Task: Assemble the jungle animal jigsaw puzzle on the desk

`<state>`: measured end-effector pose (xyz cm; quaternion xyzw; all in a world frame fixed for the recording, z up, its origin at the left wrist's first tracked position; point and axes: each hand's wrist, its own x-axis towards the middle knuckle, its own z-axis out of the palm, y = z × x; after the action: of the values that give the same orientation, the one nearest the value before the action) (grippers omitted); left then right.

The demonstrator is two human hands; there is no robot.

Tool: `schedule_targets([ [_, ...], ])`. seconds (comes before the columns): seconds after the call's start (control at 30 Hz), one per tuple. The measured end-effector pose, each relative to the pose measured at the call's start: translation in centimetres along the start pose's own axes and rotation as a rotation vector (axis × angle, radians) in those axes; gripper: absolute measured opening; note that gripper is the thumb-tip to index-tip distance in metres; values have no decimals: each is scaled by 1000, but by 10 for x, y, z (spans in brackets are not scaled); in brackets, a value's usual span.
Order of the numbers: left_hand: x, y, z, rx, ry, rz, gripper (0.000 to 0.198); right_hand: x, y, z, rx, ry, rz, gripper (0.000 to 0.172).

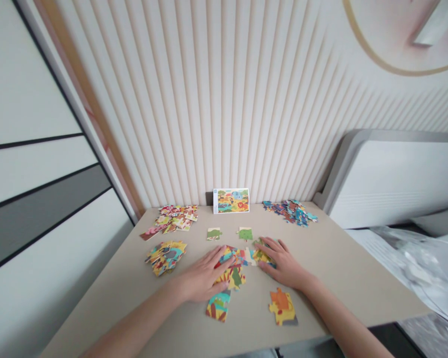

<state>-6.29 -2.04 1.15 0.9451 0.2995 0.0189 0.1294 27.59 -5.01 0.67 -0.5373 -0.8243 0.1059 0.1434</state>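
My left hand (205, 276) lies with fingers spread over several colourful jigsaw pieces (237, 276) in the middle of the table, hiding part of them. My right hand (283, 266) rests palm down, fingers apart, on a cluster of yellow and green jigsaw pieces (261, 254), partly covered. A teal and green piece with brown leaves (218, 307) lies just below my left hand. Nearer the front edge, below my right hand, is an orange and yellow piece (282, 307). Two green pieces, a left one (214, 233) and a right one (245, 233), lie apart beyond the hands.
A picture card (231, 201) with animals leans upright against the ribbed wall. Heaps of pieces lie at the back left (175, 219), left (167, 257) and back right (293, 212). A grey bed headboard (392, 174) and clear plastic wrapping (421, 258) are to the right of the table.
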Motion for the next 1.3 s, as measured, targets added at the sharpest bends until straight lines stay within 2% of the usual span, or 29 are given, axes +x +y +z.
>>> schedule_targets([
  [0.1, 12, 3, 5, 33, 75, 64, 65, 0, -12, -4, -7, -58, -78, 66],
  [0.23, 34, 10, 10, 16, 109, 115, 64, 5, -21, -9, -9, -133, -201, 67],
  [0.37, 55, 26, 15, -17, 144, 133, 82, 6, -19, -15, -14, -159, -241, 69],
  [0.47, 58, 37, 18, 46, 226, 126, 88, 1, -14, -17, -36, -154, -214, 62],
  [0.57, 44, 41, 17, 101, 277, 103, 81, -8, -7, -19, -49, -141, -187, 53],
  [0.7, 9, 37, 16, 119, 240, 76, 60, -20, 11, -26, -46, -151, -163, 52],
  [0.8, -18, 30, 16, 120, 239, 38, 59, -29, 26, -34, -45, -151, -123, 51],
  [0.87, -30, 22, 15, 117, 252, 6, 62, -31, 27, -38, -62, -120, -92, 53],
  [0.97, -30, 8, 12, 137, 272, -7, 62, -22, 4, -38, -93, -64, -114, 61],
  [1.07, -9, -8, 11, 173, 335, -42, 57, 0, -39, -28, -82, -81, -256, 71],
  [1.17, 16, -19, 11, 199, 409, -140, 54, 27, -75, -11, -53, -125, -382, 72],
  [1.23, 24, -25, 15, 201, 439, -185, 53, 40, -84, -1, -34, -149, -415, 66],
  [1.3, 24, -29, 20, 191, 447, -193, 53, 44, -81, 4, -17, -150, -422, 58],
])
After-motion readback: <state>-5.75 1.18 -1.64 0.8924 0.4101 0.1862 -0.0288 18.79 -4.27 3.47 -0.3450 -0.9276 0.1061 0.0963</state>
